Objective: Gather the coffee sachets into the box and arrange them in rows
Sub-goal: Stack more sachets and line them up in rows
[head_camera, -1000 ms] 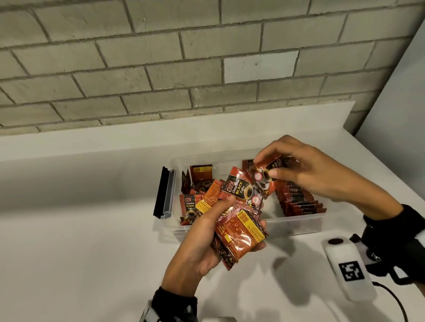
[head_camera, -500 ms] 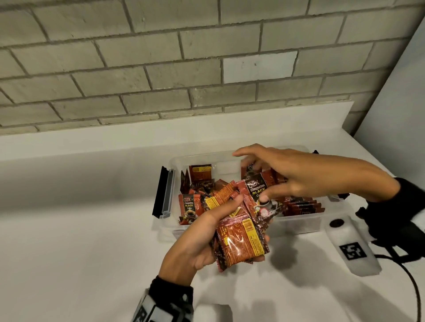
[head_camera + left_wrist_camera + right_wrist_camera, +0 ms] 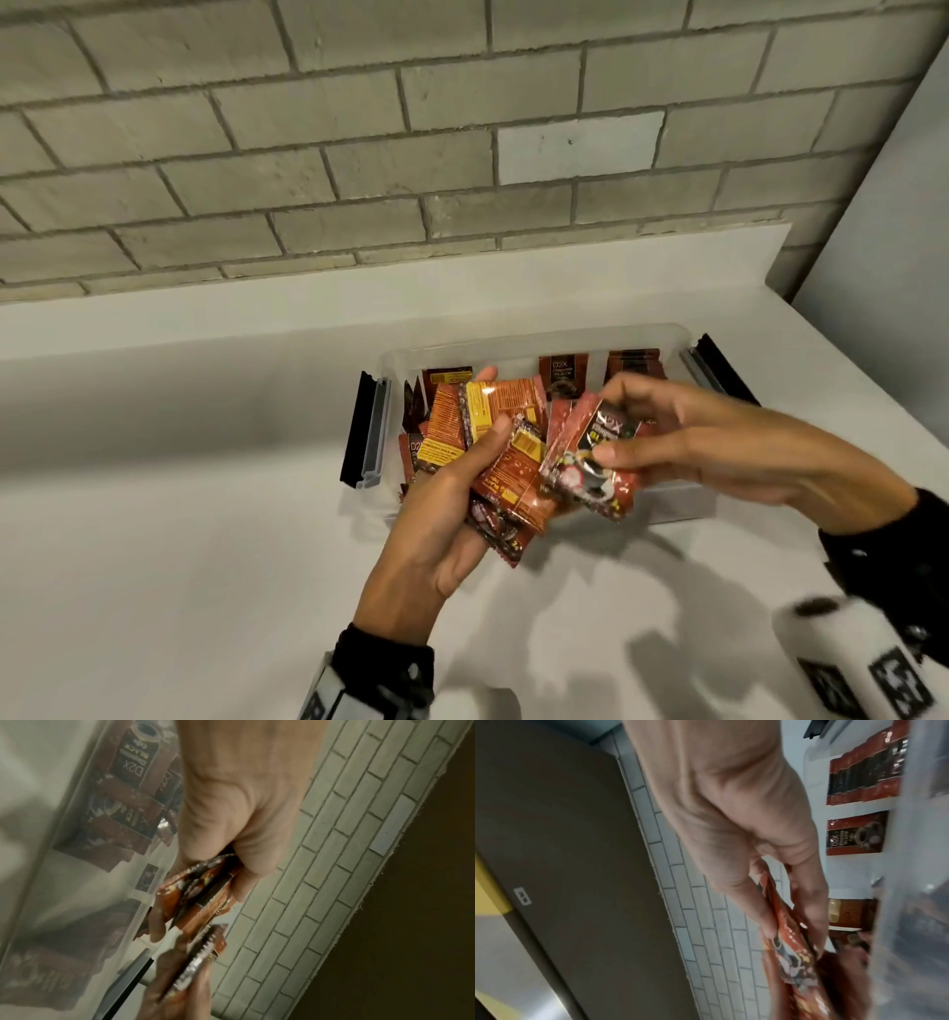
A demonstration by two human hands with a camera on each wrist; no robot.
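You're mid-sort: your left hand (image 3: 441, 519) has its fingers wrapped round a fanned bunch of sachets (image 3: 493, 442) at the near edge of the box (image 3: 534, 342), your right hand (image 3: 683, 442) pinches one sachet (image 3: 590, 462), so next it probably goes upright into the right-hand row (image 3: 864, 766).

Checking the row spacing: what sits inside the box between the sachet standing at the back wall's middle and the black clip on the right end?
In the head view, one more upright sachet against the clear box wall.
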